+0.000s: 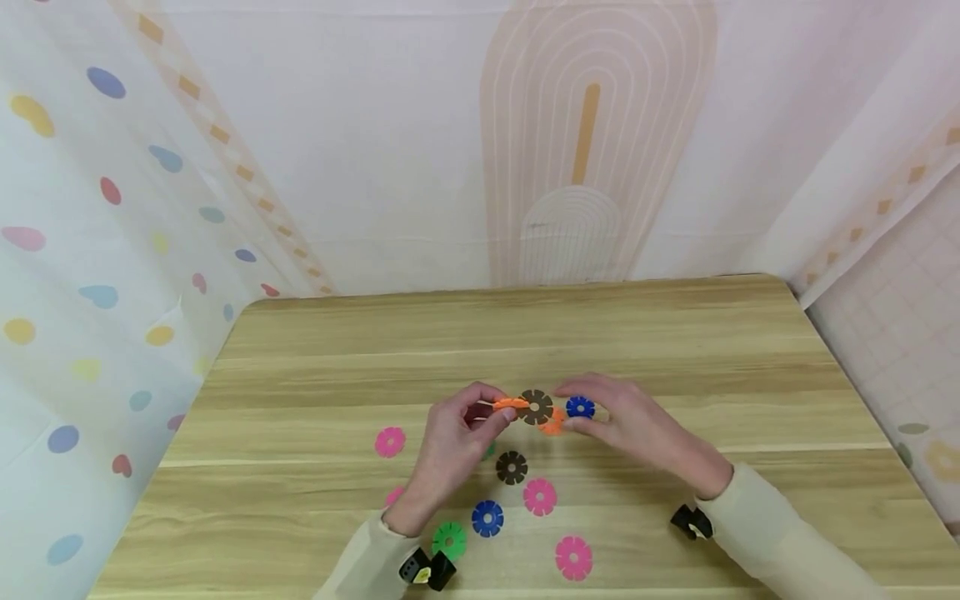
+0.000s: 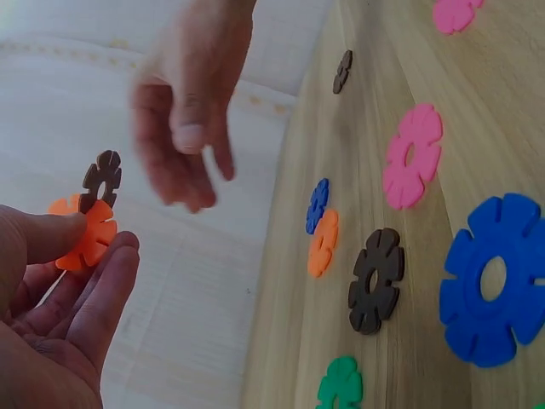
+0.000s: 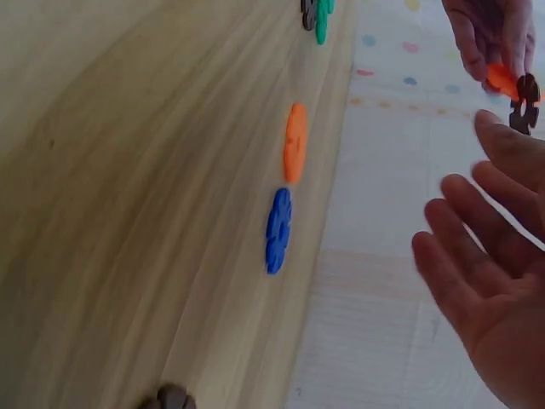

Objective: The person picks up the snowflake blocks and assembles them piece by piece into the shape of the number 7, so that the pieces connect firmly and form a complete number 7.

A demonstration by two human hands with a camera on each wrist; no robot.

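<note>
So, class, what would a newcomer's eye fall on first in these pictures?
Two hands meet above the middle of the wooden table. The left hand pinches an orange plastic flower disc slotted to a brown flower disc; the right hand hovers beside it with straight fingers. Loose pink, blue, green and brown discs lie below them.

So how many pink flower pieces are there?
4, all flat on the table: one left of the left hand, one peeking from under it, two nearer. Others may be hidden.
</note>
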